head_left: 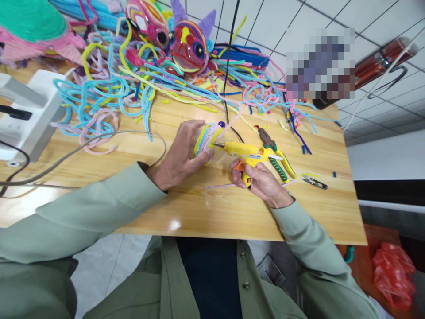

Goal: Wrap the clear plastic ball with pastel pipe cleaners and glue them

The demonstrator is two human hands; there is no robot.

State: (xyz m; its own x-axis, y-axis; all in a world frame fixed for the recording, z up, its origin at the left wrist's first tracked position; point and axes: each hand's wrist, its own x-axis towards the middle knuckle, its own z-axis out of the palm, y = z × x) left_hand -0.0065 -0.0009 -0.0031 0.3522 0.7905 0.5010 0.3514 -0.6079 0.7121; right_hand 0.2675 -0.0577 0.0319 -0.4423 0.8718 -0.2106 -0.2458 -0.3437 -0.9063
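Head cam | L hand: half-curled, holding striped pc over table | R hand: closed round glue gun grip | nozzle at pc; looks like gluing strips | next move prob. needs steady nozzle, L thumb clear | pliers, snips to R; loose fuzzy strips beyond

No readable text in view. Yellow hot glue gun has a small pale label on the side of its body with dark print on it — too small and blurred to make out. Red switch on its grip — any marking too small to read. Red vacuum flask — partly pixelated, nothing legible.
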